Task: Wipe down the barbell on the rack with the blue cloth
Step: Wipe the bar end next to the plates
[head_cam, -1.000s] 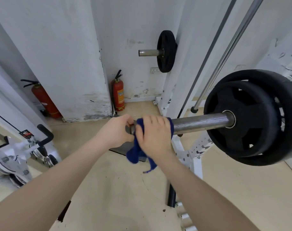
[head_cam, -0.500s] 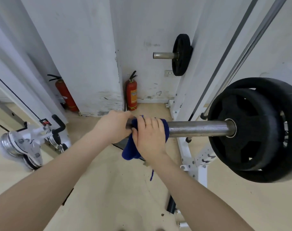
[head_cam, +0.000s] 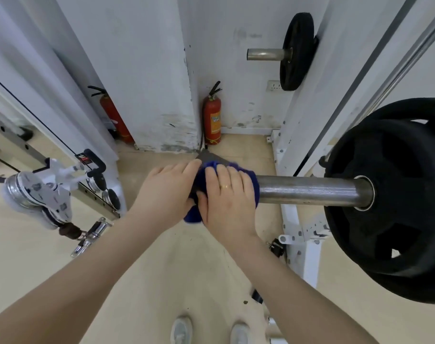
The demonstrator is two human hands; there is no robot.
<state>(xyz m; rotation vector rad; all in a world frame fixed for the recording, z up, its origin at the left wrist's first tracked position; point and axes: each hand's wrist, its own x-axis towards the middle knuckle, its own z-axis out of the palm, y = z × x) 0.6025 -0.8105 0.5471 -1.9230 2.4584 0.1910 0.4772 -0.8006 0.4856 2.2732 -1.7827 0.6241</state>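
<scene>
Clearly the wiping step is in hand: the right hand (head_cam: 227, 198) lies over the blue cloth (head_cam: 204, 173), its fingers curled across the top so that the cloth is wrapped round the free end of the barbell (head_cam: 308, 191), with a fold of cloth hanging down below the palm. The left hand (head_cam: 165, 188) sits touching the cloth on its outer side, fingers bent over the bar's tip; whether it grips bare steel or the edge of the cloth cannot be told, since the tip is hidden beneath it. The barbell runs level from the hands away to the person's right, its long axis crosswise to the body, and ends in the black plates (head_cam: 395, 199) well to the right of both hands. Between the right hand and the plates the steel sleeve lies bare, so the next move likely calls for sliding the wrapped cloth rightward along that stretch, keeping pressure all round, while the left hand steadies the end.
</scene>
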